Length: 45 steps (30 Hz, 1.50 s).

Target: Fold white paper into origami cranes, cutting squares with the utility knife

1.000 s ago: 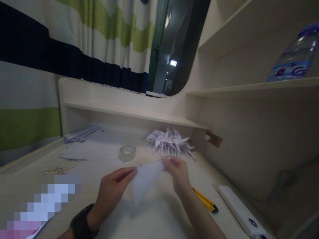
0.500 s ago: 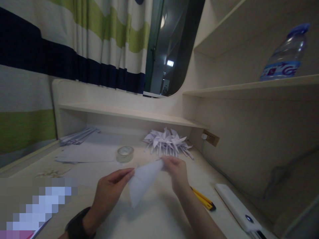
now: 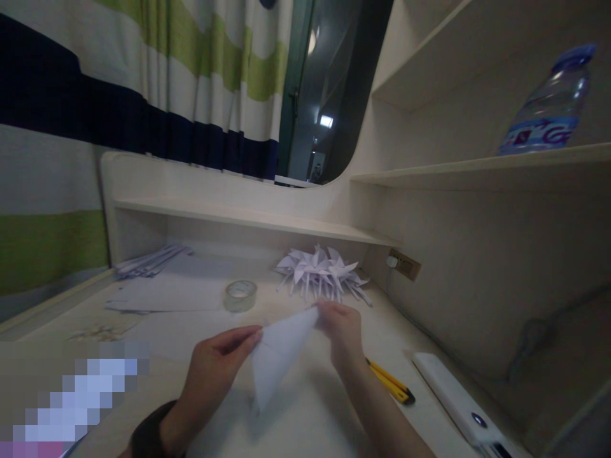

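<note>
A white sheet of paper, folded into a triangle (image 3: 280,356), is held up over the desk between my two hands. My left hand (image 3: 222,362) pinches its upper left corner between thumb and fingers; a dark band circles that wrist. At the upper right corner, my right hand (image 3: 341,327) grips the paper in a closed pinch. One point of the triangle hangs down towards the desk top. Just beyond the hands stands a roll of clear tape (image 3: 240,297). Behind my right hand lies a heap of white paper pinwheels (image 3: 319,270).
A yellow utility knife (image 3: 390,381) lies right of my right forearm, near a long white device (image 3: 458,401). White paper sheets (image 3: 176,286) and small pale pieces (image 3: 100,332) are at the left. A plastic bottle (image 3: 544,108) stands on the right shelf. The lower left corner is pixelated.
Both hands have shifted slightly to the right with the folded paper. Its hanging point sits a little lower and further right. The grips look the same.
</note>
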Each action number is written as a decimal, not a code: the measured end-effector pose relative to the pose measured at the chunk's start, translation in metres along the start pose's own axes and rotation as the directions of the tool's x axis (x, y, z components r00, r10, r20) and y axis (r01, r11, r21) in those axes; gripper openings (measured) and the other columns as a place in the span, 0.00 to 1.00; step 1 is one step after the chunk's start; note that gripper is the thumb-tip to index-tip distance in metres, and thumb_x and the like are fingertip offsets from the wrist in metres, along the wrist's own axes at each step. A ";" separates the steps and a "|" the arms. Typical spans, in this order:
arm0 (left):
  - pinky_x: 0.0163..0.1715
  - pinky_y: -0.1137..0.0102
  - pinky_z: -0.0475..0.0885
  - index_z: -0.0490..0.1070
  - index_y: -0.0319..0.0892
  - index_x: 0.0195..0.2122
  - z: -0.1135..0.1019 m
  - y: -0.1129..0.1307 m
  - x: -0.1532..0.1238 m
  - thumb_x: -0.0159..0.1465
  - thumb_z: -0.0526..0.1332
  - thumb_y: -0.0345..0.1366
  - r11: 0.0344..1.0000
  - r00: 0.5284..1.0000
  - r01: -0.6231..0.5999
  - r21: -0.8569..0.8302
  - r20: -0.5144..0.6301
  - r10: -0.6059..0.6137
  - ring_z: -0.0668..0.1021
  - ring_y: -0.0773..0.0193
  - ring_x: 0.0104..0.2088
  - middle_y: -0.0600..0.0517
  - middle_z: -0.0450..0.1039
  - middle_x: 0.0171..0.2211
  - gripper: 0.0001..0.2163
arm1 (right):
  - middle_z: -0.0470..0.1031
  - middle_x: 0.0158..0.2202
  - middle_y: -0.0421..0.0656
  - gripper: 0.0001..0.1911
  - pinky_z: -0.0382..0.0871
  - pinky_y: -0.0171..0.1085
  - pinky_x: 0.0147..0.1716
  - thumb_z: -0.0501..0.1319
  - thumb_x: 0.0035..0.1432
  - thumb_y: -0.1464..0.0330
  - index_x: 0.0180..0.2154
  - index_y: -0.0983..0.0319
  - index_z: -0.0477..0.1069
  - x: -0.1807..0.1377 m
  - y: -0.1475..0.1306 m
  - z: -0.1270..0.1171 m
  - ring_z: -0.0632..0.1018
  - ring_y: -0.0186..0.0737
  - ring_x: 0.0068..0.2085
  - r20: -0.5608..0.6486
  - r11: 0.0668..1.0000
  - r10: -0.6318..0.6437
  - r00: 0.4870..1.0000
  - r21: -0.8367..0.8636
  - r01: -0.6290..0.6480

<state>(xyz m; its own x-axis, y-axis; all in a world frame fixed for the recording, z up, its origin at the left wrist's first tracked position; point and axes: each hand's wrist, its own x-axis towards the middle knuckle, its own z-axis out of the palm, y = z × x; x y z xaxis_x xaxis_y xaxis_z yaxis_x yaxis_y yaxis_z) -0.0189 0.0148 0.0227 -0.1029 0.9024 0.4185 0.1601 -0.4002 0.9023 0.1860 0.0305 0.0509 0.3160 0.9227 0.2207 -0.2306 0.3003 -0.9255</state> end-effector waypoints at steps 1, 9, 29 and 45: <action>0.32 0.67 0.79 0.81 0.44 0.31 0.000 0.000 0.000 0.51 0.68 0.44 1.000 1.000 0.001 -0.002 -0.001 -0.001 0.82 0.55 0.31 0.50 0.81 0.30 0.11 | 0.75 0.19 0.42 0.16 0.72 0.34 0.24 0.71 0.41 0.58 0.22 0.66 0.78 0.000 0.000 0.000 0.74 0.35 0.21 -0.006 1.000 0.000 1.000 -0.007 0.000; 0.32 0.67 0.79 0.81 0.43 0.31 -0.004 -0.001 0.004 0.51 0.68 0.45 0.999 0.999 0.032 -0.001 -0.013 -0.032 0.82 0.55 0.31 0.49 0.81 0.30 0.12 | 0.75 0.19 0.42 0.19 0.72 0.34 0.24 0.71 0.41 0.56 0.22 0.66 0.77 -0.002 0.004 0.004 0.75 0.35 0.21 0.049 0.999 0.018 0.999 -0.036 -0.016; 0.36 0.65 0.78 0.81 0.43 0.31 -0.001 0.001 0.003 0.52 0.67 0.45 0.997 0.997 0.081 -0.007 0.006 -0.081 0.82 0.53 0.33 0.49 0.81 0.31 0.12 | 0.72 0.16 0.40 0.18 0.70 0.32 0.20 0.71 0.40 0.57 0.19 0.66 0.75 0.003 0.009 0.005 0.72 0.33 0.19 -0.011 0.997 -0.013 1.000 -0.073 0.012; 0.37 0.65 0.75 0.81 0.43 0.32 -0.009 0.001 0.010 0.54 0.65 0.47 0.997 0.993 0.037 0.065 0.111 -0.044 0.81 0.53 0.34 0.50 0.81 0.33 0.13 | 0.74 0.18 0.43 0.23 0.72 0.34 0.21 0.70 0.39 0.51 0.20 0.66 0.75 0.004 0.007 0.005 0.75 0.38 0.21 0.018 0.978 -0.080 0.997 -0.192 0.082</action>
<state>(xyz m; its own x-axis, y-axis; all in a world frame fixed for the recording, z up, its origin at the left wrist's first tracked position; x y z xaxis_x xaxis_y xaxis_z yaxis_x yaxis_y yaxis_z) -0.0291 0.0223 0.0287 -0.0004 0.9314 0.3641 0.2194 -0.3552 0.9087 0.1813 0.0374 0.0468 0.3166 0.9000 0.2996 -0.0225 0.3229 -0.9462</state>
